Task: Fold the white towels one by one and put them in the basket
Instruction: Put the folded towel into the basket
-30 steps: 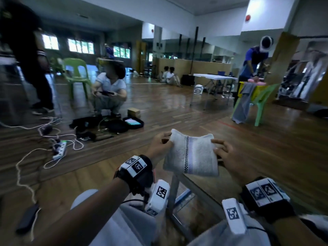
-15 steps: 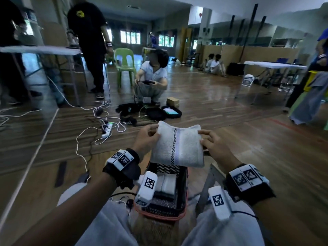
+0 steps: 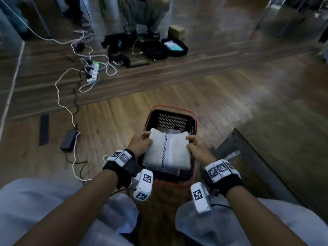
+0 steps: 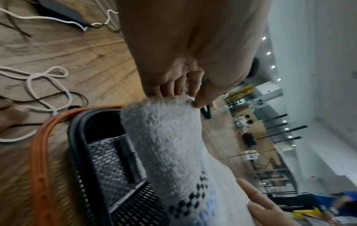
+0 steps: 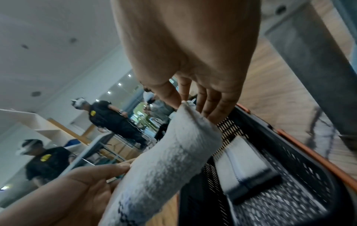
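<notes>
Your left hand [image 3: 141, 142] and right hand [image 3: 197, 148] pinch the folded towel [image 3: 166, 153] by opposite edges, keeping its folds intact over the basket [image 3: 173, 110].

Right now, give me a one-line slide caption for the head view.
Both hands, left hand and right hand, hold a folded white towel over the black basket on the wooden floor.

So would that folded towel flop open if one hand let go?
Probably it would sag: the folded towel is soft terry, bowing between the left hand and the right hand. It looks light, pinched only at its corners. It is unlikely to slip, being fuzzy.
</notes>
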### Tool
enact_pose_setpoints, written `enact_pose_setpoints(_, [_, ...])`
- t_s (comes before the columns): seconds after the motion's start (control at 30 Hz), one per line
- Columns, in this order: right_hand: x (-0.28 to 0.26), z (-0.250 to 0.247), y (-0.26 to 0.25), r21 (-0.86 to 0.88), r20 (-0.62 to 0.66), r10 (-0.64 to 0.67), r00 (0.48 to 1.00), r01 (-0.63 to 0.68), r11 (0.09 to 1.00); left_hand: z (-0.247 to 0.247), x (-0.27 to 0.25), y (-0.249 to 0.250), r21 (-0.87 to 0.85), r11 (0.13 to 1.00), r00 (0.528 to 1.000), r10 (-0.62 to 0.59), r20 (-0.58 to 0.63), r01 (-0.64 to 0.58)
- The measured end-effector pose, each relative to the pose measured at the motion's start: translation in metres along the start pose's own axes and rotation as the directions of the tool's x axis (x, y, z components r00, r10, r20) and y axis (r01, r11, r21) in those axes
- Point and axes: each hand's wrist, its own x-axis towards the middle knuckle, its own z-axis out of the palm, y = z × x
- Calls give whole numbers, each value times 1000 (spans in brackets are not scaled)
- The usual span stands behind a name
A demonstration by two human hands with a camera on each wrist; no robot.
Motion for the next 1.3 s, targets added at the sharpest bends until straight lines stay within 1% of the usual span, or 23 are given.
enact_pose_setpoints(0.13, [60,30,34,5,-2,132,991,-132,991,21,62,-39,105,992,997,-78,20,75])
enact_pose_setpoints(0.23, [106,48,51,-3,-48,202,978,-202,979,37,109,-59,202,974,994,-109,33,100])
enact_pose_setpoints(0.33, [159,64,69,27,-120,232,965,-230,973,54,159,-79,254,963,996,-86,-7,85])
enact_pose_setpoints(0.4, [183,69,76,43,-156,223,962,-219,975,62,181,-85,273,959,997,-62,-35,69])
enact_pose_setpoints(0.53, [235,77,93,44,-217,218,951,-213,976,82,231,-98,221,974,996,-36,-82,54])
enact_pose_setpoints(0.63, [259,80,103,50,-265,195,944,-188,981,95,254,-105,188,981,994,-17,-105,37])
enact_pose_setpoints(0.7, [268,84,111,56,-281,195,940,-187,981,102,265,-112,179,982,995,-40,-93,56])
enact_pose_setpoints(0.83, [275,90,125,57,-314,217,924,-210,976,106,272,-131,190,974,990,-110,-84,124])
enact_pose_setpoints(0.93, [276,91,127,66,-324,234,917,-225,972,107,275,-140,199,972,990,-105,-94,122])
enact_pose_setpoints(0.97, [274,92,126,41,-337,222,915,-221,974,108,275,-142,197,974,990,-97,-97,115])
enact_pose_setpoints(1.0, [271,94,125,-27,-365,182,913,-205,978,109,274,-145,195,976,992,-76,-103,95])
enact_pose_setpoints(1.03, [268,98,124,-154,-396,102,913,-175,972,111,273,-147,213,975,994,-33,-104,54])
enact_pose_setpoints(1.07, [265,102,123,-316,-413,-15,911,-128,940,113,272,-149,261,965,995,33,-98,-7])
enact_pose_setpoints(1.1, [262,106,123,-464,-400,-142,906,-66,883,115,271,-152,333,940,991,107,-80,-75])
enact_pose_setpoints(1.13, [262,110,124,-566,-368,-238,899,-14,824,117,271,-154,425,894,982,181,-49,-144])
enact_pose_setpoints(1.17, [263,112,127,-623,-334,-275,902,8,782,118,271,-157,520,831,971,237,-8,-199])
enact_pose_setpoints(1.23, [269,116,139,-654,-299,-239,924,-16,756,119,272,-165,668,699,957,283,67,-253])
enact_pose_setpoints(1.3, [273,120,156,-653,-300,-195,934,-53,755,121,272,-174,742,610,952,282,122,-276])
